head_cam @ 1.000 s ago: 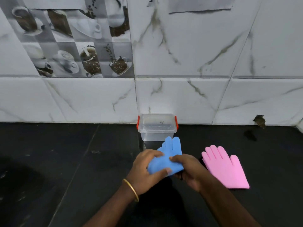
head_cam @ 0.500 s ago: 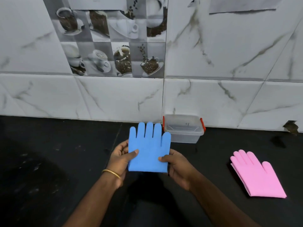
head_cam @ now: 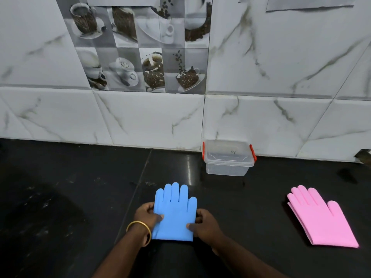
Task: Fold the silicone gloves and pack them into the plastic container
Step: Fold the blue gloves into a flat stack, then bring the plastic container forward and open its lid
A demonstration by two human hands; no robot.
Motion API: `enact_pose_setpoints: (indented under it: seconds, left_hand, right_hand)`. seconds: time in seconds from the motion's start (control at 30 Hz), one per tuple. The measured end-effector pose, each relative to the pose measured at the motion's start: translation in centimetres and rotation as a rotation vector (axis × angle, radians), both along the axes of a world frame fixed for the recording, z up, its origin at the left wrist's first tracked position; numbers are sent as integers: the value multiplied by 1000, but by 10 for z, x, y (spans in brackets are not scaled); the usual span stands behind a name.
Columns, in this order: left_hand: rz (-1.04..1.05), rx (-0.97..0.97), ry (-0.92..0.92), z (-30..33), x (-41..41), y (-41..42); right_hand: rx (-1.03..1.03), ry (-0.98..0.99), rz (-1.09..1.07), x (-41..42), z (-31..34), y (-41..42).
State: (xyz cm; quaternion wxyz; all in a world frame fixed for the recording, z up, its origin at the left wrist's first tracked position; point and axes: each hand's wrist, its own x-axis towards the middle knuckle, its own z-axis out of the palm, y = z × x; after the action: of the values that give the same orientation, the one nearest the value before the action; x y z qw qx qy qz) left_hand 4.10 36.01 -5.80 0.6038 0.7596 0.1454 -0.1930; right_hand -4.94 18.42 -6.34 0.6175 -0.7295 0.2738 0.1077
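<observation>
Both hands, left (head_cam: 147, 216) and right (head_cam: 204, 223), pinch the sides of the blue glove (head_cam: 174, 213), flat on the black counter (head_cam: 80, 197). Pink gloves (head_cam: 321, 219) lie well right; the lidded plastic container (head_cam: 227, 157) sits against the wall.

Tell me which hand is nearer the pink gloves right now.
Right. The right hand grips the blue glove's edge on the side facing the pink gloves, apart from them. The left hand grips the far edge.

black countertop (head_cam: 80, 197) | white marble wall tiles (head_cam: 281, 67) | coffee-cup picture tiles (head_cam: 140, 47)
</observation>
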Motion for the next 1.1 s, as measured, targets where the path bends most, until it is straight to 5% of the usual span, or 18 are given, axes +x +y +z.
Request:
enact_pose_setpoints:
  seconds: [0.2,0.4,0.5,0.63,0.87,1.1]
  left_hand:
    - [-44,185,-51,-7,-2,-2]
    - [-80,690,-414,16,-2,-38]
    - [-214,685,-616,33,7,-80]
    - [-404,636,-702,47,30,-134]
    - [-428,366,-460,61,92,-217]
    - [-517,421,-421,56,105,-228]
  right_hand:
    - [-18,-34,46,-8,-3,-15]
    - [-336,-170,-58,-8,11,-79]
    - [-686,-341,-183,0,25,-122]
    - [-910,-380,-213,24,44,-168]
    - [-903,-202,-89,80,40,-235]
    - [-818,-182,-77,89,33,-246]
